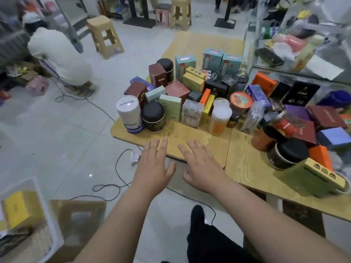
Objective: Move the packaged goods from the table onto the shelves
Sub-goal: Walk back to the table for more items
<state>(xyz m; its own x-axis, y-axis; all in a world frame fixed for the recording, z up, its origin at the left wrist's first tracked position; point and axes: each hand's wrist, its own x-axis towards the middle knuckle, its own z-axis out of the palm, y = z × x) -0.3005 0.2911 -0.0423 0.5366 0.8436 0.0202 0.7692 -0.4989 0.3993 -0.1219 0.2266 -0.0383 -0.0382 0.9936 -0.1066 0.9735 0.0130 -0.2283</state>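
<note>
Both bare hands reached forward over the near edge of the light wooden tabletop [180, 133]. The left hand [153, 164] and the right hand [202, 164] hovered side by side, palms down, fingers [163, 144] spread and straight, holding nothing. The colourful packaged goods [171, 109] stood crowded on the tabletop just beyond, a white cylindrical canister [129, 112] and a black round jar [153, 117] nearest the left hand.
</note>
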